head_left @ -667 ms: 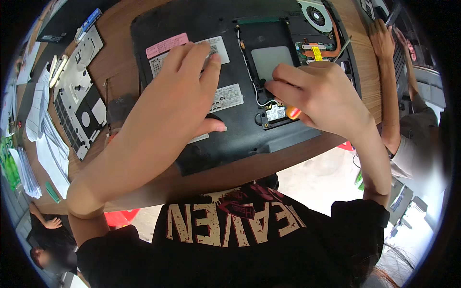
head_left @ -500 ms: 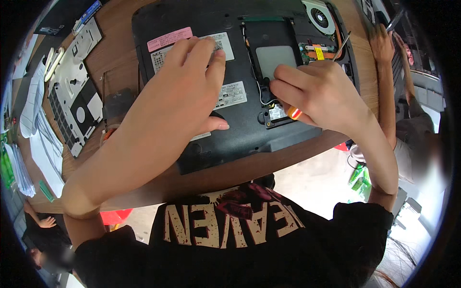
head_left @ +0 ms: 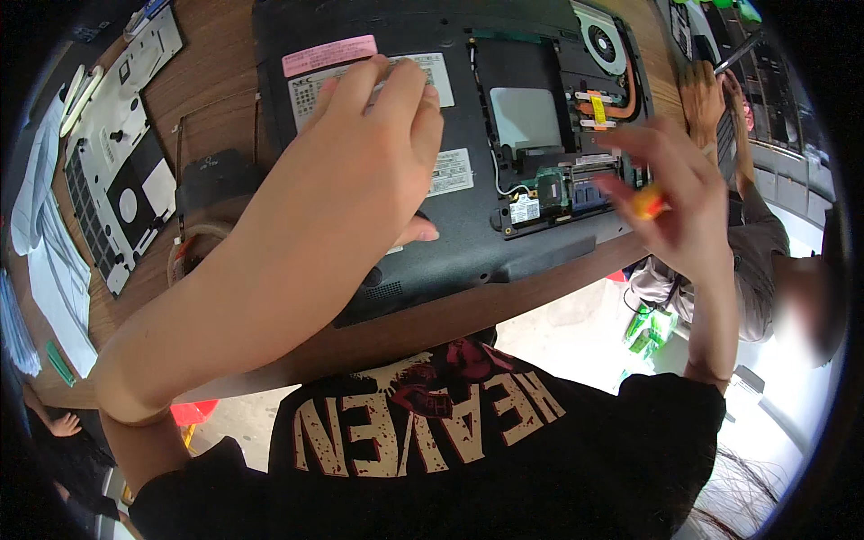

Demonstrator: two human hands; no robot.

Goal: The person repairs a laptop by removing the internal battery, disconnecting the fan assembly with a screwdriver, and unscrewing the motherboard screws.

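Observation:
A black laptop (head_left: 450, 225) lies underside up on the wooden table, its compartments uncovered. My left hand (head_left: 373, 135) rests on its left part, fingers stretched out over the pink label (head_left: 328, 56) and a white label. In my right hand (head_left: 688, 193), blurred by motion, is a screwdriver (head_left: 648, 204); its orange-yellow handle shows, while its shaft cannot be made out. This hand is above the laptop's right edge, near the exposed circuit board (head_left: 553, 186). Farther off in the laptop are a cooling fan (head_left: 603, 43) and a copper heat pipe (head_left: 619, 112).
On the left lie a silver-and-black panel (head_left: 126, 171), white papers (head_left: 58, 288) and a dark flat part (head_left: 216, 184) beside a cable. Another person's hands (head_left: 704, 103) are at the right over a keyboard. The table's near edge (head_left: 432, 315) curves close to my body.
My right hand has lifted away from the laptop and moved right with the screwdriver, uncovering the circuit board. My left hand stays on the labels. The view has shifted slightly.

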